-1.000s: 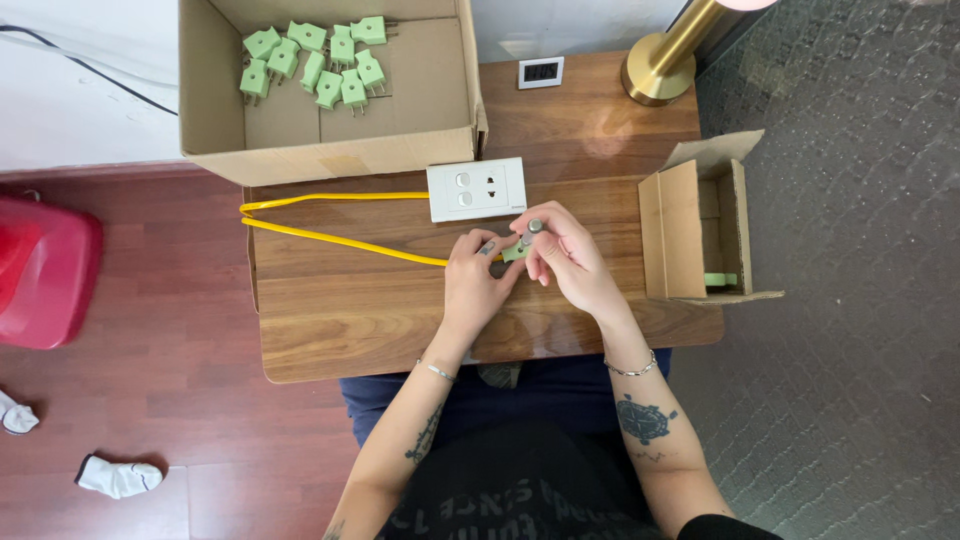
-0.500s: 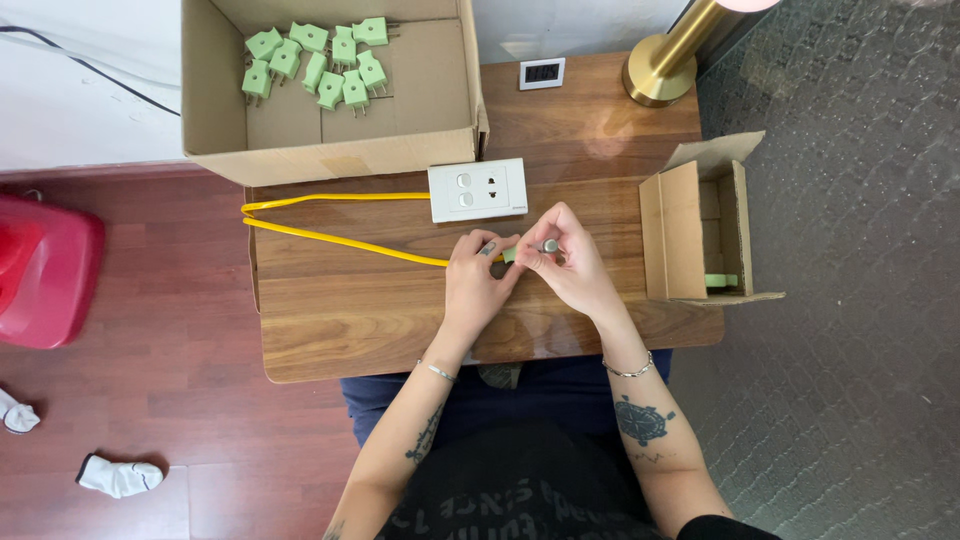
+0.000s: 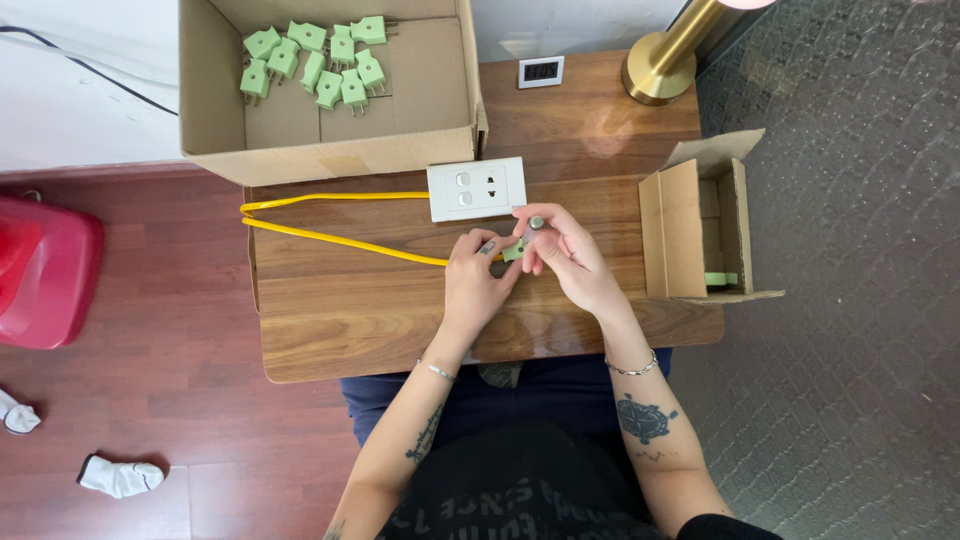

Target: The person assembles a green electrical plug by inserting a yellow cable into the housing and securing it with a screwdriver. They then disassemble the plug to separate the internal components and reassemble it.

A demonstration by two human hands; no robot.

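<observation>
My left hand point(image 3: 476, 283) and my right hand point(image 3: 565, 255) meet over the middle of the wooden table point(image 3: 340, 320). Between them is a small green plug point(image 3: 513, 251) on the end of a yellow cable point(image 3: 330, 240). My left hand pinches the plug. My right hand holds a small tool with a grey round end point(image 3: 536, 224) against the plug. The cable loops left and runs back to a white socket panel point(image 3: 477, 188) just beyond my hands.
A large open cardboard box point(image 3: 330, 155) at the back left holds several green plugs point(image 3: 315, 55). A smaller open box point(image 3: 700, 225) stands at the right with a green plug inside. A brass lamp base point(image 3: 658, 75) and a small display point(image 3: 541, 71) sit behind.
My right hand has turned slightly, so the tool's grey end now points up above the plug. My left hand and the cable have stayed in place.
</observation>
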